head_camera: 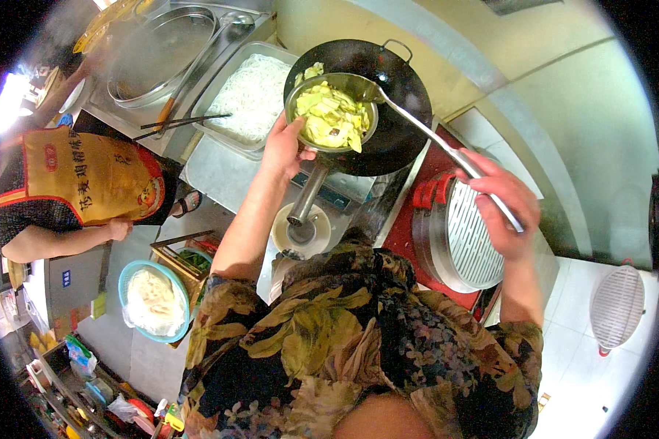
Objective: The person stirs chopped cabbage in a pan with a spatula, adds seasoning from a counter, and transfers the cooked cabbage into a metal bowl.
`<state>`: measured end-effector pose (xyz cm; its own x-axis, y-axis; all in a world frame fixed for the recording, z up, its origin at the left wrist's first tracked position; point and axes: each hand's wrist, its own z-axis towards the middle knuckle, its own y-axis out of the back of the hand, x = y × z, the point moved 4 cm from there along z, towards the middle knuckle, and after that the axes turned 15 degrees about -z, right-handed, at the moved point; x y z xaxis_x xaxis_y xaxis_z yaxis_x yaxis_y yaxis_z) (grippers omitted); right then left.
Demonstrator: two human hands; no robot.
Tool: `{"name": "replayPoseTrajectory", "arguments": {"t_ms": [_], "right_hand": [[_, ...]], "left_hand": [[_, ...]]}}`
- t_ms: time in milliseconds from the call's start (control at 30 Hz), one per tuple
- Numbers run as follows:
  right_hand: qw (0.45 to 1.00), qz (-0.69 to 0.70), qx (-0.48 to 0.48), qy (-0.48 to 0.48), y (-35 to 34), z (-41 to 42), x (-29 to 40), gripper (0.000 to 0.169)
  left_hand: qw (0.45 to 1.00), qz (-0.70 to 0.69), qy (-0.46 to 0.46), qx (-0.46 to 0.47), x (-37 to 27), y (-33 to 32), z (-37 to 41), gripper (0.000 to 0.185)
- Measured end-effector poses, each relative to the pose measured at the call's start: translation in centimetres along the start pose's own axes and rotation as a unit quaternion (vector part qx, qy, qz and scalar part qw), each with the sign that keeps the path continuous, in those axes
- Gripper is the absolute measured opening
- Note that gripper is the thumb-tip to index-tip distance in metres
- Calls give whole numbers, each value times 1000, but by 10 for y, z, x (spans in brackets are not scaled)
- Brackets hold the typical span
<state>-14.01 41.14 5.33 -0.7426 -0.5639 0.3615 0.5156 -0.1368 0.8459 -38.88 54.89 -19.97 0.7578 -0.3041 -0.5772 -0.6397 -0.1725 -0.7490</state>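
My left hand (287, 144) grips the rim of a round metal bowl (374, 129) from its near left side. Chopped cabbage (332, 115) fills the bowl, which is held over a dark wok (403, 115). In my right hand (502, 203) is the handle of a long metal ladle (425, 130). The ladle's head reaches the bowl's far right rim; whether it touches the cabbage I cannot tell. A few pieces of cabbage (312, 71) show in the wok beyond the bowl. The wok's tubular handle (311, 195) points back toward me.
White noodles (250, 99) fill a tray left of the wok, with dark chopsticks (186, 120) across its edge. A steaming pot (162, 55) stands beyond. A slotted steamer (472, 236) sits at right. A person in a yellow apron (93, 175) stands at left, near a blue basket (184, 307).
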Motion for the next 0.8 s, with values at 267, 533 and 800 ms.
{"name": "replayPoseTrajectory", "arguments": {"t_ms": [267, 533, 800], "right_hand": [[990, 134, 24, -43, 19, -18, -12, 14], [999, 39, 35, 9, 14, -8, -22, 19], [971, 171, -148, -83, 67, -66, -62, 19]], "left_hand": [[1000, 2, -6, 24, -5, 2, 10, 33], [1000, 3, 20, -7, -6, -10, 8, 33], [995, 90, 26, 21, 16, -70, 9, 34]]}}
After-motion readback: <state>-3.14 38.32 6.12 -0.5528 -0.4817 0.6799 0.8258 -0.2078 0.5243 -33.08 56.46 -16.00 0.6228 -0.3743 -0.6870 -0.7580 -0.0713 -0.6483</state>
